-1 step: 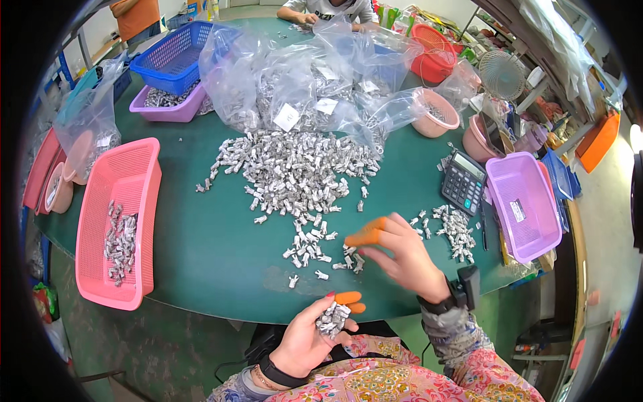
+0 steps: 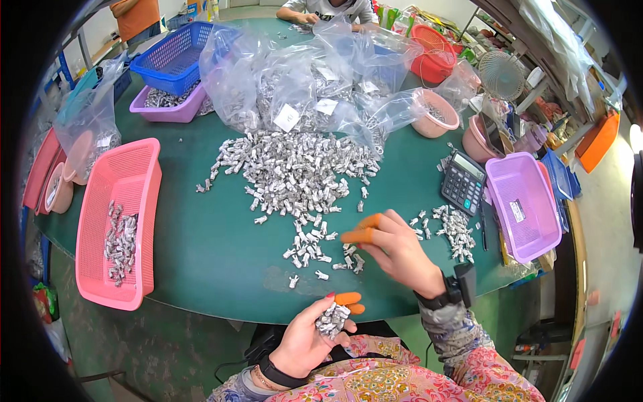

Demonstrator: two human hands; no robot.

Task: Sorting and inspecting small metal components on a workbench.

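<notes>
My left hand [image 2: 307, 340] is curled near the table's front edge, palm up, around a handful of small silvery metal parts [image 2: 333, 320]. Orange covers sit on some of its fingertips. Over a few loose parts [image 2: 351, 260] hovers my right hand [image 2: 398, 249], also with orange fingertip covers. Its fingers are stretched toward the left and apart from the thumb, with no part visible between them. More loose parts [image 2: 308, 246] lie just left of it, trailing from a large heap [image 2: 295, 171] of the same pieces.
On the green table [image 2: 201, 248], a pink basket [image 2: 151, 221] with some parts stands left. Clear bags of parts [image 2: 261, 94] rise behind the heap. To the right are a calculator [image 2: 463, 182], a small pile of parts [image 2: 457, 234] and a purple basket [image 2: 526, 208]. Another person sits opposite.
My right hand has shifted slightly left and its fingers have spread a little. My left hand keeps its place with the metal parts.
</notes>
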